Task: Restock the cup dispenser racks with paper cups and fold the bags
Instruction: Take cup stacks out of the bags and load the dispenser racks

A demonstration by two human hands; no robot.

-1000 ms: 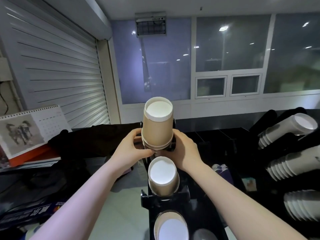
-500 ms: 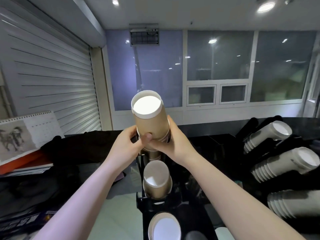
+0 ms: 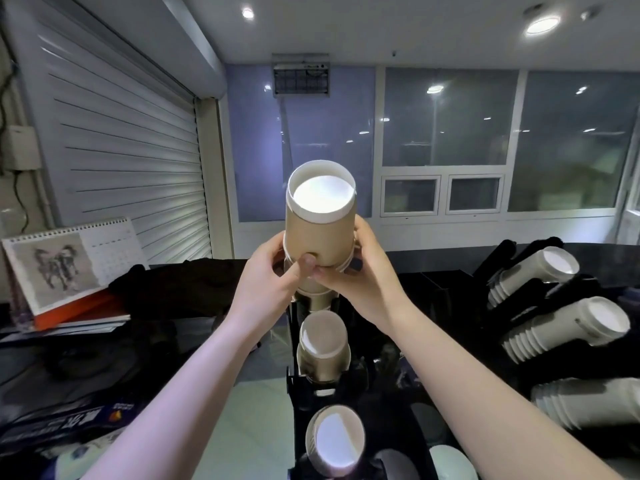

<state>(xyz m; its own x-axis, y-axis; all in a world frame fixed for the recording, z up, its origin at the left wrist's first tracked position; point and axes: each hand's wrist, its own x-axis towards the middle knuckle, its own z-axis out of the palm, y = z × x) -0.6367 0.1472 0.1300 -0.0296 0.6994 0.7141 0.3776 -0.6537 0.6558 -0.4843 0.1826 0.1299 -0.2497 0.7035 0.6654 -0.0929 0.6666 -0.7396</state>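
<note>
A stack of brown paper cups, white bottom toward me, sticks up out of the top slot of a black dispenser rack straight ahead. My left hand grips the stack's lower part from the left, thumb across its front. My right hand grips it from the right. Below it, two more brown cup stacks sit in the rack: the middle stack and the lower stack.
A second black rack on the right holds three stacks of white cups. A desk calendar and an orange book stand at the left, with dark cloth and bags on the black counter. Windows and a roller shutter lie behind.
The top cup stack sits higher and tilts more upright than a second ago. Both hands have risen with it. The camera has tipped upward.
</note>
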